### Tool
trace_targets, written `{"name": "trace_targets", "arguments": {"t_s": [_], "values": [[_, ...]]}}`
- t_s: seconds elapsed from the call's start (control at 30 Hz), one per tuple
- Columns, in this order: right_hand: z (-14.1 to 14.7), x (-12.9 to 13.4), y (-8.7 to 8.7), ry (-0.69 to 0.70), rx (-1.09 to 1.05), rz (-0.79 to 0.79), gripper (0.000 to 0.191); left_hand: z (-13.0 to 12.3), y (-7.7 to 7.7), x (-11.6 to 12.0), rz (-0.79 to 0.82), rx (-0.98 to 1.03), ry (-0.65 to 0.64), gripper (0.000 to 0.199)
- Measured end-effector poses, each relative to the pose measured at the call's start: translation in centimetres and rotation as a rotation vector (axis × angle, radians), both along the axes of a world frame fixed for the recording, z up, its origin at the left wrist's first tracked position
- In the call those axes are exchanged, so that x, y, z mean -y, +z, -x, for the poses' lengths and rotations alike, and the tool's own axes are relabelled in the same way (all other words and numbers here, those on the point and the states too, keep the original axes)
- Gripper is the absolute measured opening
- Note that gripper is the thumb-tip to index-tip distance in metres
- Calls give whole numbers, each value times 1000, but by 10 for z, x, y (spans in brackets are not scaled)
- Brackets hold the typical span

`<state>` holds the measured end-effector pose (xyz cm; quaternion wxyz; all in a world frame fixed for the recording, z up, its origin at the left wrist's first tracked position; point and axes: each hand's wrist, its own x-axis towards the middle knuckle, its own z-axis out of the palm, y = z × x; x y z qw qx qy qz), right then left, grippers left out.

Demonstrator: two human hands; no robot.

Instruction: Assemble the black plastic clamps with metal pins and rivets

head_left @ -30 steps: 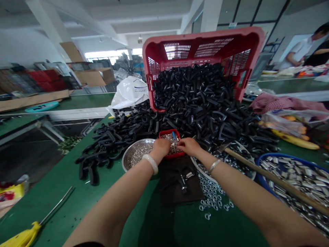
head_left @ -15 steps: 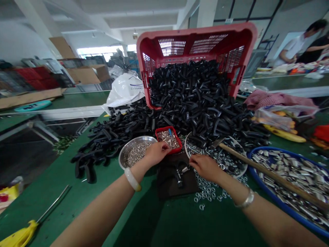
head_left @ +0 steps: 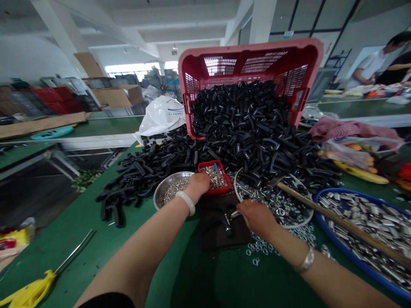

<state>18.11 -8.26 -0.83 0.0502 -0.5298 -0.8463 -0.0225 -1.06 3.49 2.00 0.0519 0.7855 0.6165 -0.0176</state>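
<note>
My left hand (head_left: 199, 184) is over the left edge of a small red tray (head_left: 228, 188) of small metal pins, fingers curled inward; whatever is in its fingertips is hidden. My right hand (head_left: 258, 217) is closed in a pinch beside a metal spring (head_left: 236, 214); its fingertips are at the spring's end, and I cannot tell whether they grip it. The spring lies next to a black part with a metal stem (head_left: 227, 224), on a dark square pad (head_left: 210, 235). A metal bowl (head_left: 157, 199) of small pins stands left of the tray.
A red crate (head_left: 250, 49) spills black handles (head_left: 237, 111) across the table. Right are a white-rimmed bowl (head_left: 306, 220) of metal rings, a wooden-handled hammer (head_left: 317, 207) and a blue basin (head_left: 327, 239) of metal pieces. A yellow-handled tool (head_left: 35, 291) lies left. People (head_left: 369, 68) work at the back.
My left hand has turned, its fingers now hidden at the tray's left edge. My right hand has come down slightly to the spring's end. The view has shifted a little.
</note>
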Motion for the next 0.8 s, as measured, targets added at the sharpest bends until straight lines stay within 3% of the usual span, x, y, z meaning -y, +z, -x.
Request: {"name": "trace_targets", "arguments": {"t_s": [0.2,0.4,0.6,0.7,0.8], "values": [[-10,10,-25,-48,-204,-80,30,4,-5,-5,24,81,44,21],[-10,9,-27,-50,-201,-116,28,12,2,5,-42,178,51,23],[-12,13,-29,0,-144,-144,34,10,4,47,27,424,-148,19],[-12,17,-29,8,-137,-140,38,6,1,70,97,407,-269,16],[-11,19,-29,-16,-162,-141,37,-1,-2,81,68,344,-301,19]]}}
